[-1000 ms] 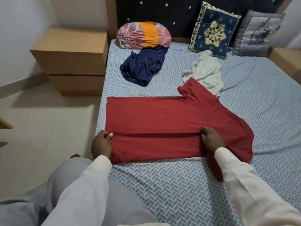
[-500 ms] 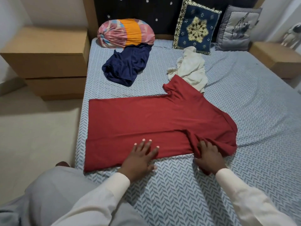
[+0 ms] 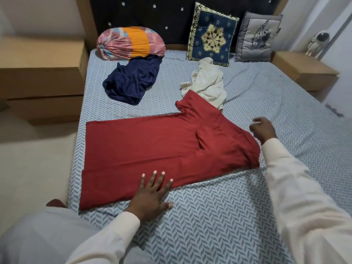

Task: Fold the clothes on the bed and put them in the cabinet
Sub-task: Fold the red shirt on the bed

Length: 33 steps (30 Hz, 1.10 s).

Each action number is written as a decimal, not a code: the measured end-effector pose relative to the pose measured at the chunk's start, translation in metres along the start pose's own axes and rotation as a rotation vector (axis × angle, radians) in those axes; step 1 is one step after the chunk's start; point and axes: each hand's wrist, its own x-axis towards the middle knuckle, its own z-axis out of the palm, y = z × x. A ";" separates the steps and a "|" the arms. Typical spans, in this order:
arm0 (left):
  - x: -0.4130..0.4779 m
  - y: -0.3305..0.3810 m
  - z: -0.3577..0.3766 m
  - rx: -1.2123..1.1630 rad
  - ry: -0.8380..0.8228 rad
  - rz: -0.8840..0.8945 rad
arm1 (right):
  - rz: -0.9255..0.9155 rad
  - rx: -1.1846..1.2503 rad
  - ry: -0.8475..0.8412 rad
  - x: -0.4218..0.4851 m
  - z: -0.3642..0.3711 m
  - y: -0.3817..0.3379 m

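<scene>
Our red shirt (image 3: 162,149) lay spread flat across the middle of the bed (image 3: 228,216). Its hem pointed toward 9 o'clock and its collar end toward 3 o'clock, and one sleeve stuck out toward 12 o'clock. A soft crease ran through the cloth near the collar end.

We had our left hand (image 3: 150,195) at 6 o'clock of the shirt. The palm was down and the fingers straight and spread, pressing on the shirt's near edge, while the thumb rested on the patterned sheet.

Our right hand (image 3: 262,129) was at 3 o'clock, just beside the collar end, with its fingers curled in. It was blurred, so we could not tell whether it pinched any cloth.

A crumpled navy garment (image 3: 131,80) lay at 11 o'clock of the shirt, touching a striped bolster (image 3: 131,43) by the headboard. A cream garment (image 3: 207,82) lay bunched at 1 o'clock, and the raised sleeve overlapped its near edge.

Behind the cream garment a blue embroidered cushion (image 3: 212,35) and a grey cushion (image 3: 257,37) leaned on the headboard. A wooden bedside unit (image 3: 42,77) stood at 10 o'clock, and another (image 3: 302,67) at 2 o'clock carried a small white figurine (image 3: 318,42).
</scene>
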 end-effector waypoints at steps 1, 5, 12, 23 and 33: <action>0.001 -0.002 0.001 -0.010 0.008 -0.013 | 0.040 -0.147 -0.150 -0.002 0.001 0.020; 0.006 -0.006 0.002 -0.036 0.007 -0.053 | 0.119 -0.388 -0.324 -0.026 0.006 0.090; 0.007 -0.013 -0.002 -0.067 0.082 -0.104 | 0.124 -0.157 -0.105 -0.048 -0.001 0.116; 0.013 -0.134 -0.078 0.006 -0.054 -0.508 | 0.215 -0.217 0.089 -0.067 0.012 0.108; -0.040 -0.189 -0.083 -0.784 0.051 -0.810 | -0.124 -0.349 -0.060 -0.089 0.072 0.057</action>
